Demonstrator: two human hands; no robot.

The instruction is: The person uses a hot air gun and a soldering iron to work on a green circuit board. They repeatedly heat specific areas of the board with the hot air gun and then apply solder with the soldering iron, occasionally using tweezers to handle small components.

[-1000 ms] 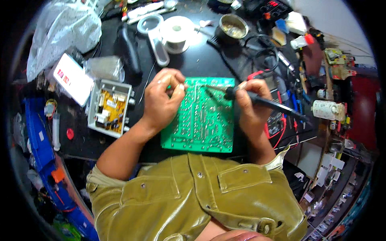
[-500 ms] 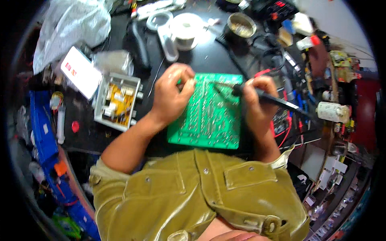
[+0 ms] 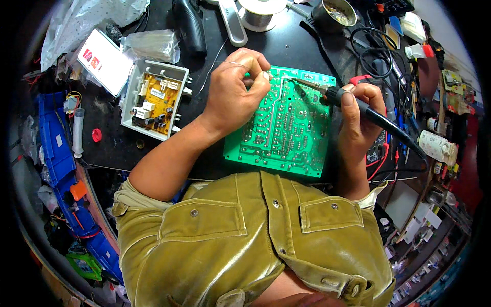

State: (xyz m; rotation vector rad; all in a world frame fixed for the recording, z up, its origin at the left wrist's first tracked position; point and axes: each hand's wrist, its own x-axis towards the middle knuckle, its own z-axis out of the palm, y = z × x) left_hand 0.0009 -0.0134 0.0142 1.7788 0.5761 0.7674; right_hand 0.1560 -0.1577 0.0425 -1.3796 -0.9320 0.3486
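Note:
A green circuit board, solder side up, lies on the dark table in front of me. My left hand is closed over the board's upper left edge, thumb and forefinger pinching a thin solder wire that trails back from the fist. In my right hand is a black soldering iron, held like a pen. Its tip points left and reaches the upper part of the board, close to the left fingertips. Whether the tip touches a joint is too small to tell.
A grey box with a yellow-brown circuit board sits at left, beside a white phone-like device. Behind stand a solder spool and a metal cup. Cables and red test leads crowd the right. Blue plastic trays line the left.
The view has shifted, so the board and hands appear farther right and slightly higher. Both hands keep their grips, and the iron's tip stays over the board's upper part.

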